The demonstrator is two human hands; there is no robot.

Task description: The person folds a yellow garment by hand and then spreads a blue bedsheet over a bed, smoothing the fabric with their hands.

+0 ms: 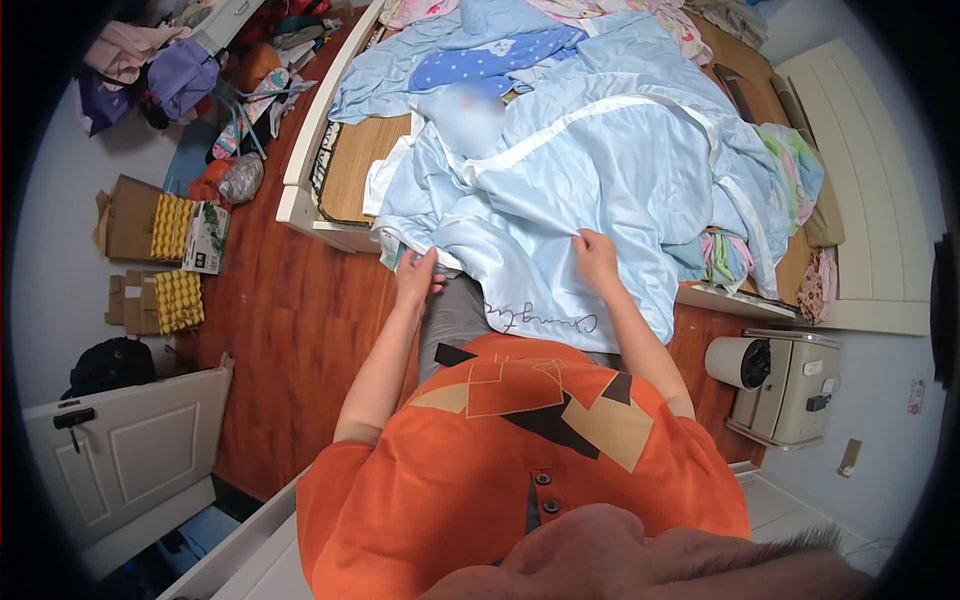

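A light blue satin quilt (540, 217) with white edging is spread in loose folds over the bed and hangs down against my legs. Near its lower left corner, my left hand (418, 281) grips the white edge (446, 259). My right hand (598, 261) pinches a fold of the satin farther in, drawing creases toward the fingertips. Dark cursive lettering runs along the hanging part below my right hand. A darker blue polka-dot cloth (491, 60) lies farther up the bed, partly covered by blue fabric.
The bed's cream frame (300, 161) has a raised left edge. Cardboard boxes (135, 221) and yellow egg trays (178, 302) stand at left, below piled bags and clothes. A bin (727, 361) and a cream bedside cabinet (795, 382) are at right. Behind me on the left is a white door (142, 450).
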